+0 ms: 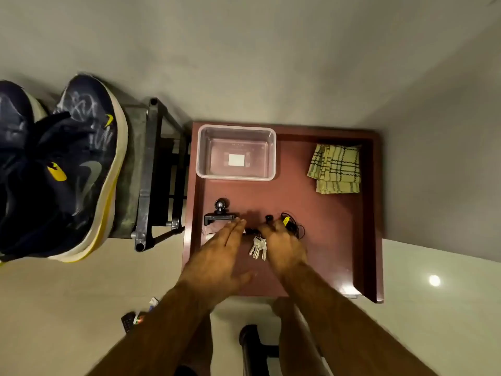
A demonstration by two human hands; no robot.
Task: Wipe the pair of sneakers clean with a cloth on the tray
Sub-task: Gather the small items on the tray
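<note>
Both hands low over tray (368, 213) clutter: left hand (217, 256) flat with fingers straight and together by a black clamp (218, 217), right hand (284, 245) curled among keys (259, 247) and a black cord (294, 226), hold uncertain. Folded checked cloth (336, 169), soft woven, beyond and right of right fingertips, nearer that hand. Sneakers (67, 169), dark uppers, thick pale soles, far left of left fingers on a metal rack (147, 172), long axes running away.

Grey wall (244, 50) meets glossy pale floor (67, 308); a dark metal rack (151, 172) stands alongside.
</note>
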